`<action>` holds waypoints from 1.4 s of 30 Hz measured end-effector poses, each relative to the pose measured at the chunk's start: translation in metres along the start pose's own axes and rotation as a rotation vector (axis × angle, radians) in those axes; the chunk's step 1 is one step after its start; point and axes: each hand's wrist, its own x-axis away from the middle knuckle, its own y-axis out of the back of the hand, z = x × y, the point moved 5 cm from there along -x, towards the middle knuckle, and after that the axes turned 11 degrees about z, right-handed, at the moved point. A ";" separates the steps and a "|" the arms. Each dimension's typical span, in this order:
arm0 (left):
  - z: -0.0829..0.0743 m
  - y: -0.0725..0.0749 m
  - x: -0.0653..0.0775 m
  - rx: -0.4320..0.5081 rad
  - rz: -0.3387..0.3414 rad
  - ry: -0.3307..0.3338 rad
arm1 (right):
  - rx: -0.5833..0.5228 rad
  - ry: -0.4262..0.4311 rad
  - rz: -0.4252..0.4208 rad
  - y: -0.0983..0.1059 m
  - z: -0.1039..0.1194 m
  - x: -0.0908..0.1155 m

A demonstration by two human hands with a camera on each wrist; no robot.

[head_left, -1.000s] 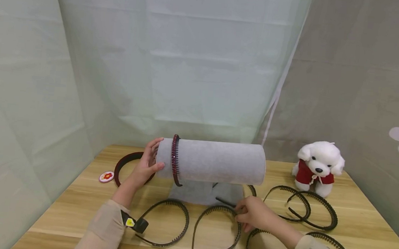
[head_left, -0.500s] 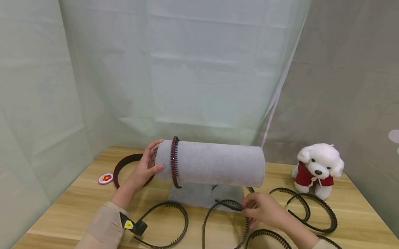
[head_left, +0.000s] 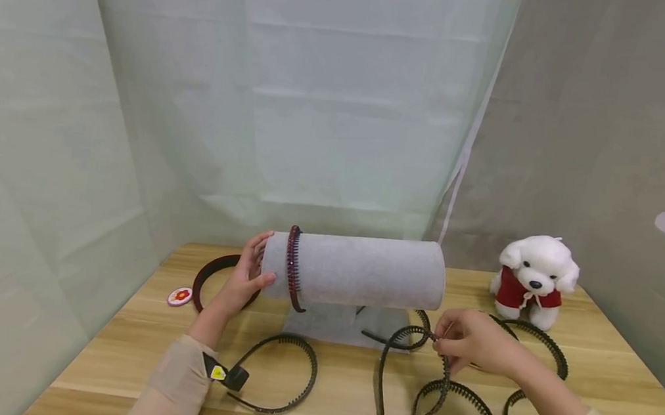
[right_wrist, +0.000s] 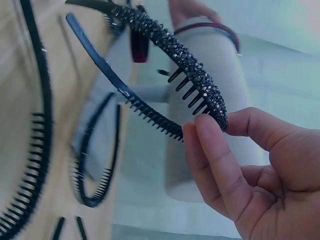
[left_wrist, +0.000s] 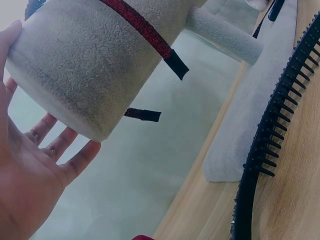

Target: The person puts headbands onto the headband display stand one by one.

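On the tabletop (head_left: 340, 393): a grey roll stand (head_left: 356, 270) is standing in the middle, with black headbands lying all around it.
Left hand (head_left: 240, 278): the end of the grey roll stand is being touched by it, with the fingers (left_wrist: 60, 145) spread wide and straight; it looks like the stand is being kept from tipping.
Right hand (head_left: 471, 343): a sparkly black headband (head_left: 413, 366) is being pinched near its top by the thumb and fingers (right_wrist: 215, 150), and it is being lifted just above the tabletop, in front of the stand's right end.
Why it is held so: the open ends are hanging down, maybe so it can be slid over the roll.
What the roll is holding: one red headband (head_left: 292, 266) is being carried near the left end; nothing else is on it.
Other things: a dark red headband (head_left: 208, 272), a small flower badge (head_left: 179, 296) and a white toy dog (head_left: 534, 272) are sitting nearby.
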 end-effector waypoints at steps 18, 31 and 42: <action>0.000 0.001 0.000 0.004 0.000 -0.015 | 0.212 -0.079 -0.125 0.049 0.020 0.038; -0.001 0.002 0.000 0.007 0.003 -0.008 | 0.427 -0.100 -0.249 0.076 0.041 0.031; -0.001 0.002 0.001 -0.008 0.003 0.017 | 0.623 -0.096 -0.394 0.086 0.062 0.013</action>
